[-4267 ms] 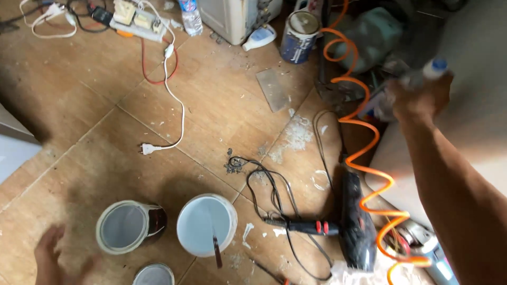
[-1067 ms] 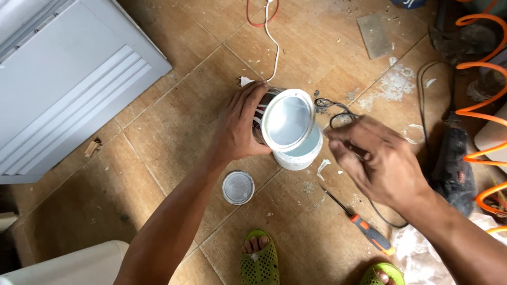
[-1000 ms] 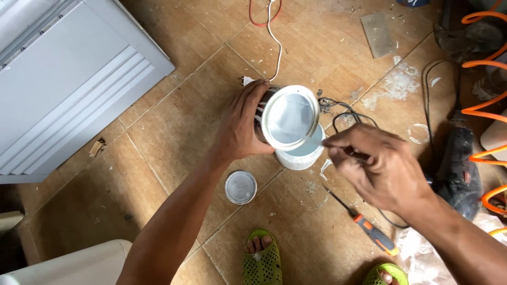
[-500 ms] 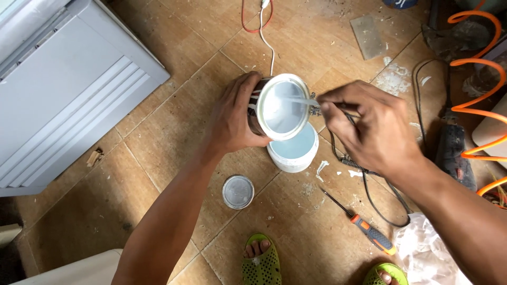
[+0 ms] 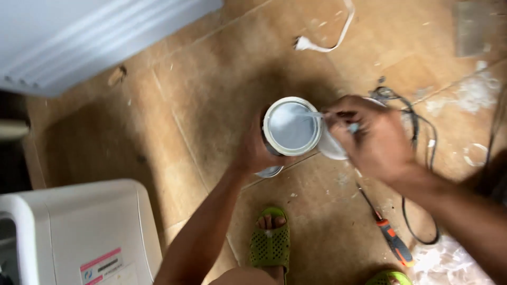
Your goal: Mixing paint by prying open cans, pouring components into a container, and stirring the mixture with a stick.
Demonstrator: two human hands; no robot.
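Both hands have shifted nearer since the earlier frame; left hand (image 5: 253, 153) is gripping the round white-rimmed can (image 5: 292, 126) from the left, right hand (image 5: 372, 140) is pinching a thin stick (image 5: 312, 113) over its rim, screwdriver (image 5: 385, 232) is lying near right on the floor

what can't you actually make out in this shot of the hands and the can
- Head view: what the right hand pinches at the can rim; motion blur and its fingers hide it.
- Can body: covered by the left hand.
- White tub behind the right hand: mostly hidden.
- Screwdriver tip: too blurred.
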